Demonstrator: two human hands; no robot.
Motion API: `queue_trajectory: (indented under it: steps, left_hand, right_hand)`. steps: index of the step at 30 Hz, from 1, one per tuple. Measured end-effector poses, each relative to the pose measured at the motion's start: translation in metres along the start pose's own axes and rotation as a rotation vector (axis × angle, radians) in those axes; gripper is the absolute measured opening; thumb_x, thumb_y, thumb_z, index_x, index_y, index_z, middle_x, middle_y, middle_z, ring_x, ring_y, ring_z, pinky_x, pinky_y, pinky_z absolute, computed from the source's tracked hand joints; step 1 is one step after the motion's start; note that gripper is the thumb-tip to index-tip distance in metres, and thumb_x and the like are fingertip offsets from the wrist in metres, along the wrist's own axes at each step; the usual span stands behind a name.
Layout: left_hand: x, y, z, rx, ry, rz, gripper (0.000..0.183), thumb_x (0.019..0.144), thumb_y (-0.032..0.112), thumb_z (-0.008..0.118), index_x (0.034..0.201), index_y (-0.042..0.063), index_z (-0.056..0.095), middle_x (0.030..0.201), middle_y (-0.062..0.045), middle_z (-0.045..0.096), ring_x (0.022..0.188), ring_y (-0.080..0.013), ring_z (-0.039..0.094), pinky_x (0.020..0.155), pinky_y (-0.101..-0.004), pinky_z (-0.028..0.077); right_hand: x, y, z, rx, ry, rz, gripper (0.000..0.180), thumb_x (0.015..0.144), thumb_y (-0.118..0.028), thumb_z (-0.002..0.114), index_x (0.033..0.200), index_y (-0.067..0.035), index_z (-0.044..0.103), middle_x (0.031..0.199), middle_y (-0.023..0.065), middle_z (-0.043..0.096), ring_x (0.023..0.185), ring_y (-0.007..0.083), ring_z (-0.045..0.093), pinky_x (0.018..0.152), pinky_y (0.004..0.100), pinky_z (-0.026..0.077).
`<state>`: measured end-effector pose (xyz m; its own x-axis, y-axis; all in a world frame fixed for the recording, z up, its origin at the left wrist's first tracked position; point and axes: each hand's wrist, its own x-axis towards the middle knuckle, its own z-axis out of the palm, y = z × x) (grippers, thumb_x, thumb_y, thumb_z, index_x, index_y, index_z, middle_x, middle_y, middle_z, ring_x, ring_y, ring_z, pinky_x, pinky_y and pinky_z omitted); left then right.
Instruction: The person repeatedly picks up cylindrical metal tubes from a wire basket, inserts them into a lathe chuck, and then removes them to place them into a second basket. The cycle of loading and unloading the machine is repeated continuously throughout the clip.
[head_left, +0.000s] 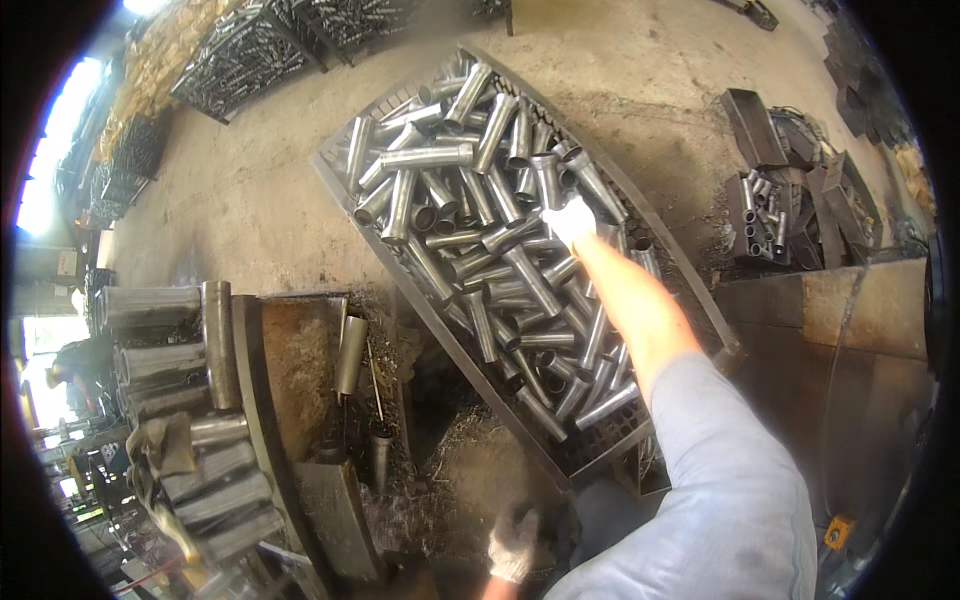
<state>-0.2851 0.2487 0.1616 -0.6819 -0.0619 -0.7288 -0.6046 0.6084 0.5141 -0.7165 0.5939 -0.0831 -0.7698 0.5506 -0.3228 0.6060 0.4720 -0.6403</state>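
Note:
My right hand (571, 223), in a white glove, reaches into a metal bin (427, 319) and is at the end of a metal tube with a flared end (547, 180). Glare on the glove hides whether its fingers are closed on the tube. Many similar metal tubes (532, 281) lie jumbled in the bin around it. My left hand (514, 536), in a dark-palmed glove with a pale cuff, is low in the picture below the bin's near corner. Its fingers look curled, but what it may hold cannot be made out.
Larger metal tubes (161, 307) lie stacked on a bench at left, with a crumpled cloth or glove (169, 442) over them. A single metal cylinder (352, 356) leans nearby. Boxes with short tubes (780, 232) stand at right. A rack of metal parts (255, 67) is at the far left.

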Motion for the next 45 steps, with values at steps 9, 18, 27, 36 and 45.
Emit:
queue_trajectory:
  steps: [9,18,27,36,45]
  left_hand:
    - [0.146,0.103,-0.005,-0.132,-0.033,0.207,0.103,0.092,0.028,0.083,0.169,0.006,0.019,0.160,-0.028,0.046,0.146,-0.0393,0.050,0.120,-0.0485,0.044]
    - [0.225,0.143,-0.007,-1.133,-0.252,-0.134,0.067,0.079,0.020,0.088,0.128,-0.003,0.049,0.100,-0.015,0.068,0.087,-0.0268,0.071,0.079,-0.0452,0.063]
    - [0.036,-0.002,-0.072,-0.274,-0.203,-0.288,0.090,0.082,0.047,0.086,0.149,-0.001,0.051,0.128,-0.025,0.070,0.118,-0.0362,0.069,0.103,-0.0461,0.052]
    - [-0.195,-0.243,-0.049,-0.415,-0.270,-0.848,0.088,0.081,0.055,0.086,0.144,0.000,0.057,0.124,-0.018,0.071,0.107,-0.0287,0.072,0.089,-0.0442,0.062]
    - [-0.463,-0.454,0.163,-0.484,0.080,-1.054,0.055,0.079,0.022,0.086,0.132,0.024,0.075,0.112,-0.010,0.081,0.104,-0.0245,0.078,0.091,-0.0370,0.060]
  right_hand:
    - [-0.016,-0.023,-0.007,-0.187,-0.049,-0.025,0.058,0.085,-0.051,0.079,0.106,0.002,0.070,0.097,0.0185,0.076,0.089,0.0327,0.076,0.080,0.0428,0.062]
    - [-0.029,-0.110,-0.120,-0.692,-0.129,-0.504,0.047,0.094,-0.034,0.066,0.124,0.002,0.067,0.123,0.0222,0.070,0.115,0.0341,0.071,0.095,0.0456,0.059]
    - [0.073,-0.092,-0.072,-1.276,-0.223,-0.704,0.035,0.102,-0.024,0.054,0.110,-0.004,0.083,0.117,0.0189,0.079,0.107,0.0357,0.077,0.092,0.0503,0.061]
    - [-0.026,0.042,-0.206,-0.055,-0.509,0.005,0.050,0.091,-0.046,0.079,0.108,0.001,0.073,0.085,0.0106,0.069,0.070,0.0260,0.065,0.061,0.0407,0.051]
    - [-0.370,-0.047,-0.178,0.742,-1.174,-0.118,0.069,0.077,-0.013,0.085,0.139,-0.003,0.056,0.109,0.0105,0.072,0.096,0.0254,0.071,0.088,0.0420,0.062]
